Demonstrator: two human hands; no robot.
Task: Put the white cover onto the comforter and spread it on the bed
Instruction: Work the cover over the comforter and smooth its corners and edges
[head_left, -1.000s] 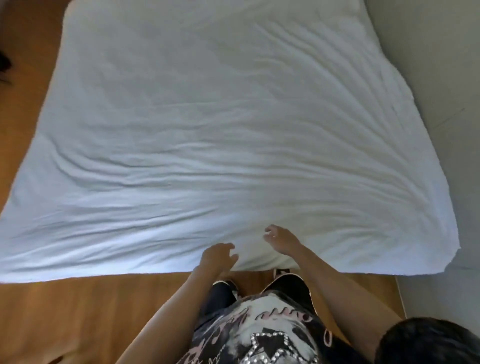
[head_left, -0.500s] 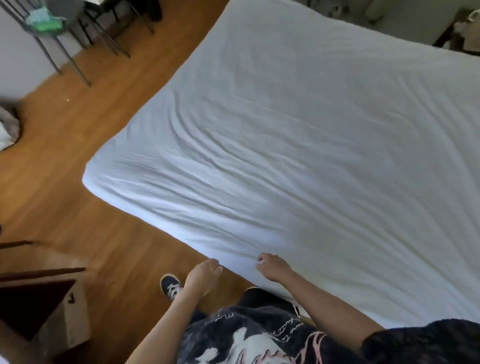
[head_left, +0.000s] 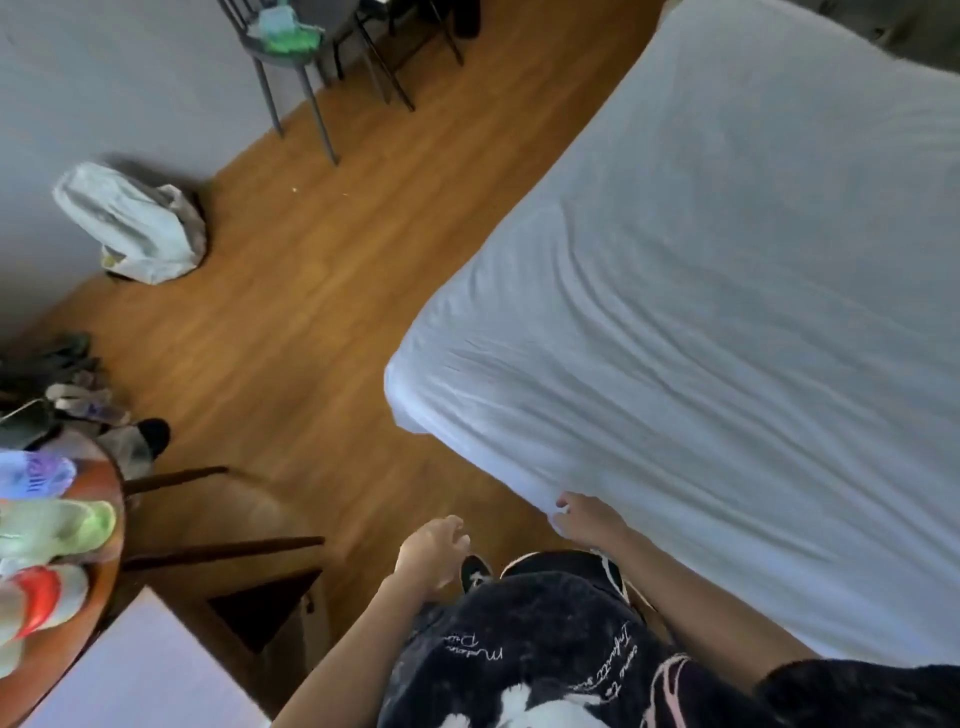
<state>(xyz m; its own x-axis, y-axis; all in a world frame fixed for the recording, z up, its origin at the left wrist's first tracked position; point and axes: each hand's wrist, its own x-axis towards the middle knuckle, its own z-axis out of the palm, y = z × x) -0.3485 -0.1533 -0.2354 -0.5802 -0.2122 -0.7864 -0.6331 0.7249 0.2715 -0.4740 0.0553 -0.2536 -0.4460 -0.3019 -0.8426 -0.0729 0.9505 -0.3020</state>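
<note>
One hand is doing the work here: my right hand (head_left: 584, 517) pinches the near edge of the white cover (head_left: 727, 312), fingertips curled into the cloth just where it drops off the bed's near side. My left hand (head_left: 434, 551) hangs over the wooden floor (head_left: 291, 322), apart from the cloth, fingers loosely bent and holding nothing.

The cover lies spread across the bed, filling the right and far part of the view, its near-left corner (head_left: 402, 384) rounded and hanging a little over the floor. Long creases run from near my grip toward the far right.

I judge the spreading is almost finished and what remains is squaring and smoothing. To do that well I should bring my left hand across to that near-left corner, take the hem there too, and pull with both hands evenly toward me and outward, low along the bed, so the creases flatten instead of bunching. One-handed tugging would only skew it. Whether the comforter sits evenly inside I cannot tell.
</note>
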